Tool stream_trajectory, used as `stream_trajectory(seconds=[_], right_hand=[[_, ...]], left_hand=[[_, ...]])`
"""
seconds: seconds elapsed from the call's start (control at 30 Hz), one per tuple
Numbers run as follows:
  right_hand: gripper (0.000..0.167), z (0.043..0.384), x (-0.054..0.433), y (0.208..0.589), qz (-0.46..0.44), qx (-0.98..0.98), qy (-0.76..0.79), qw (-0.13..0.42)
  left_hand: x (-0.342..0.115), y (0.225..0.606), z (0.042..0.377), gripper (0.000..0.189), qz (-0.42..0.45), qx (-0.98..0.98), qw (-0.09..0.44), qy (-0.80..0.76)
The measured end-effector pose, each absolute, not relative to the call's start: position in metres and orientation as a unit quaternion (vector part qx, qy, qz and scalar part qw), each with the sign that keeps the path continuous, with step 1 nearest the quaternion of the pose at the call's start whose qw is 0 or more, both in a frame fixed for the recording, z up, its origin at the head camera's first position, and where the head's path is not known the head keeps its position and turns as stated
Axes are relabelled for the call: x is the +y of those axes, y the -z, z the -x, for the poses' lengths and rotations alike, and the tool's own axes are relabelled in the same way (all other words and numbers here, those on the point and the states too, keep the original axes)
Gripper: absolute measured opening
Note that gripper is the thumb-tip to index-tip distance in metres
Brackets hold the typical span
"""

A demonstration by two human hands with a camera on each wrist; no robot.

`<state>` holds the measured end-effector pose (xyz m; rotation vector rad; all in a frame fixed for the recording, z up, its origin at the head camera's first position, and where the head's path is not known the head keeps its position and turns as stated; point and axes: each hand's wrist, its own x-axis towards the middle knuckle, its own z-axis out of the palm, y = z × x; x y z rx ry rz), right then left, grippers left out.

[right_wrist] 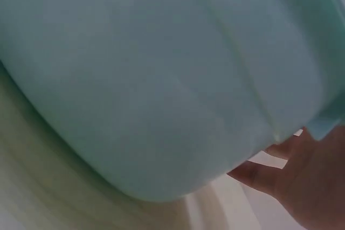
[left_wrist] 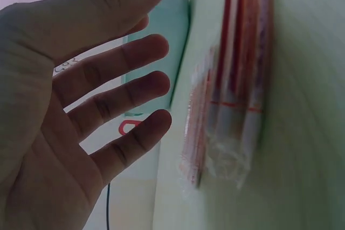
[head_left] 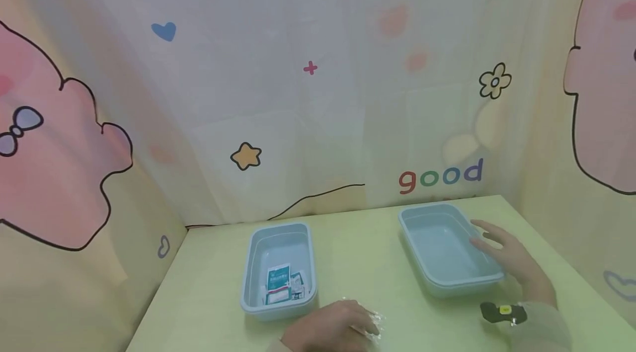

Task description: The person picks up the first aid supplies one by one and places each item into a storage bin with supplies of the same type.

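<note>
My left hand (head_left: 338, 325) is low over the table, just right of the left bin, its fingers spread in the left wrist view. Near its fingertips lie clear plastic packets (left_wrist: 234, 95) of thin red-tinted sticks; only a shiny edge of plastic (head_left: 376, 323) shows in the head view. At the right bin (head_left: 437, 280), pale blue with bare inner walls, my right hand (head_left: 512, 255) reaches to the right-hand rim with thumb and fingers apart. The right wrist view has the bin's outer wall (right_wrist: 151, 90) filling most of it, with fingertips partly hidden behind the edge.
The left bin (head_left: 250, 269), also pale blue, holds several small green-and-white flat packets (head_left: 279, 277). Both bins stand on a pale yellow-green table (head_left: 358, 252). A printed cloth (head_left: 318, 137) hangs behind the table and along its sides.
</note>
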<state>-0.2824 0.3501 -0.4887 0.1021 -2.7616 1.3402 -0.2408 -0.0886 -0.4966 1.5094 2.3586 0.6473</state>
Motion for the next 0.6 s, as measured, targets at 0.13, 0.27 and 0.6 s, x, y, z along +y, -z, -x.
stream_trajectory(seconds=[0.13,0.27,0.6], right_hand=[[0.071,0.285,0.352,0.492,-0.038,-0.894,-0.446,0.025],[0.070,0.286,0.354,0.495,-0.049,-0.893,-0.446,0.025],[0.074,0.284,0.355,0.498,-0.063,-0.895,-0.441,0.005]], left_hand=[[-0.089,0.502,0.243,0.032,-0.521,0.817,0.129,-0.213],[-0.089,0.506,0.243,0.032,-0.520,0.818,0.118,-0.215],[-0.091,0.516,0.251,0.033,-0.512,0.817,0.099,-0.245]])
